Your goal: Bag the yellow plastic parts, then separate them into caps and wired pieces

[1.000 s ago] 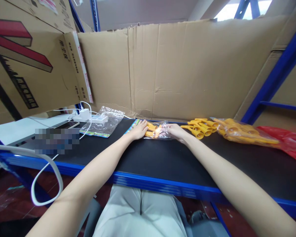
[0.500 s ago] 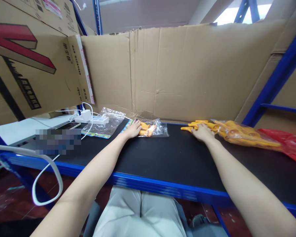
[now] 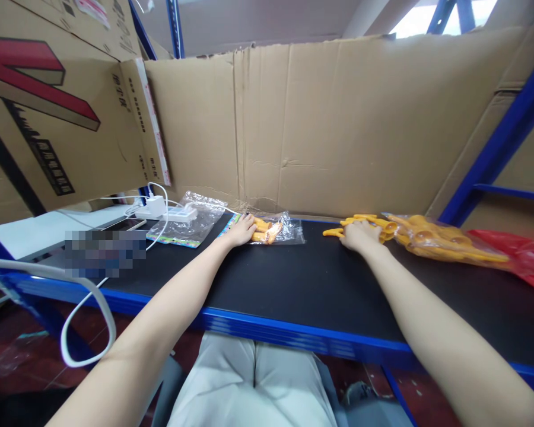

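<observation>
On the black tabletop, my left hand (image 3: 241, 230) is closed over the left end of a clear plastic bag (image 3: 293, 231) with a colourful printed edge. Orange plastic pieces (image 3: 262, 228) lie inside this bag. Further right, my right hand (image 3: 360, 236) has its fingers curled over several loose yellow-orange plastic pieces (image 3: 333, 232) with finger-like prongs. Its fingertips are partly hidden behind the hand. Just right of it lies a larger clear bag (image 3: 445, 237) full of similar yellow-orange pieces.
A red plastic bag (image 3: 520, 255) lies at the right end. On the left are an opened clear bag (image 3: 204, 216), a white power strip (image 3: 180, 214) with cables and a phone (image 3: 124, 225). A cardboard sheet (image 3: 338, 130) stands along the back; a blue edge (image 3: 293, 332) runs in front.
My right hand has shifted slightly left over the loose yellow-orange pieces. My left hand stays on the small bag.
</observation>
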`<action>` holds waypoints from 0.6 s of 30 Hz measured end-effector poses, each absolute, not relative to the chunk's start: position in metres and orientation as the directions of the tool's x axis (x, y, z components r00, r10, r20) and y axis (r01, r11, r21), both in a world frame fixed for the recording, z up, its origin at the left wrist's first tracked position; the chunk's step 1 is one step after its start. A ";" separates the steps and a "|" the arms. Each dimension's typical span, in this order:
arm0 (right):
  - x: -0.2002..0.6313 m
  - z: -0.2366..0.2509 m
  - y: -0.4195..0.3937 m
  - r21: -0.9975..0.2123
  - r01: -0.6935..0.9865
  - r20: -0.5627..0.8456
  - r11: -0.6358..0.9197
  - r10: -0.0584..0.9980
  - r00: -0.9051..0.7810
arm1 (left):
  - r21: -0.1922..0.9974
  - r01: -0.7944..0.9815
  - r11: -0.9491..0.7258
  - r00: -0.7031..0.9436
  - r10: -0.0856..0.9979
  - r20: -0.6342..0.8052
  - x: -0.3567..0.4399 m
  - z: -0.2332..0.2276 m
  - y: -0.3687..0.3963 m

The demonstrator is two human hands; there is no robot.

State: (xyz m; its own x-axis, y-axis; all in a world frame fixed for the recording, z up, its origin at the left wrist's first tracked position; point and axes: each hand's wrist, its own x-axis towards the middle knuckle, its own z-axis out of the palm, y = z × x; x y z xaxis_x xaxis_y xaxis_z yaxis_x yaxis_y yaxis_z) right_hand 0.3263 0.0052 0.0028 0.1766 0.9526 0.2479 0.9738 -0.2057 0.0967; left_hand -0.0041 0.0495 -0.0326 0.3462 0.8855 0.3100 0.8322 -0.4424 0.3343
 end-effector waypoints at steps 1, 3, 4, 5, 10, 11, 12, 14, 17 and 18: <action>0.323 0.003 0.005 0.112 0.975 0.262 -0.189 0.953 0.155 | 0.334 0.831 -0.444 0.345 0.884 0.316 -0.004 -0.033 0.050; 0.316 0.004 0.003 0.140 0.979 0.283 -0.149 0.953 0.104 | 0.329 0.833 -0.445 0.344 0.882 0.322 -0.003 -0.034 0.051; 0.313 0.004 0.003 0.150 0.980 0.282 -0.127 0.956 0.081 | 0.320 0.837 -0.444 0.346 0.882 0.319 -0.003 -0.035 0.052; 0.309 0.004 0.002 0.156 0.982 0.272 -0.106 0.960 0.061 | 0.307 0.842 -0.443 0.350 0.882 0.315 -0.003 -0.035 0.052; 0.292 0.006 -0.002 0.203 0.979 0.208 -0.009 0.978 -0.034 | 0.254 0.864 -0.434 0.354 0.884 0.304 0.000 -0.033 0.050; 0.289 0.006 -0.003 0.233 0.972 0.214 0.013 0.975 -0.064 | 0.248 0.870 -0.426 0.351 0.888 0.296 0.001 -0.032 0.050; 0.286 0.006 -0.004 0.262 0.964 0.223 0.033 0.970 -0.094 | 0.240 0.875 -0.419 0.349 0.892 0.286 0.001 -0.032 0.049; 0.281 0.007 -0.005 0.298 0.952 0.238 0.072 0.960 -0.147 | 0.229 0.882 -0.412 0.348 0.897 0.274 0.002 -0.031 0.048; 0.277 0.010 -0.008 0.285 0.951 0.234 0.117 0.954 -0.188 | 0.223 0.887 -0.404 0.342 0.900 0.271 0.003 -0.031 0.047; 0.276 0.012 -0.009 0.272 0.954 0.229 0.127 0.954 -0.193 | 0.221 0.890 -0.399 0.338 0.902 0.267 0.003 -0.031 0.048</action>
